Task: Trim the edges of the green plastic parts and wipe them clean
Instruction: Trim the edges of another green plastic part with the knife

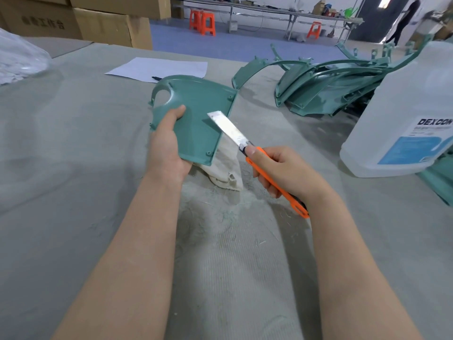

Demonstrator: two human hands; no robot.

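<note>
Forearms (137,241) over the table (73,168), I am clamping my left hand (166,148) on the near corner of the green part (198,119), seemingly light, stiff and slick, while my right hand (284,173) is gripping the knife (228,126) over it.

Before you: part (198,123) over cloth (226,163), on the desk (73,180).
Your right: jug (402,99), pile of parts (326,92) behind it.
Far side: paper (159,67).

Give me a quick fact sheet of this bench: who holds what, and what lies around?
Left hand: grips green part
Right hand: grips orange knife, blade extended toward the part's right edge
Blade contact: cannot tell
Beneath part: white cloth on table
Far right: pile of green parts, clear bottle
Near the arms: plastic shavings
</note>
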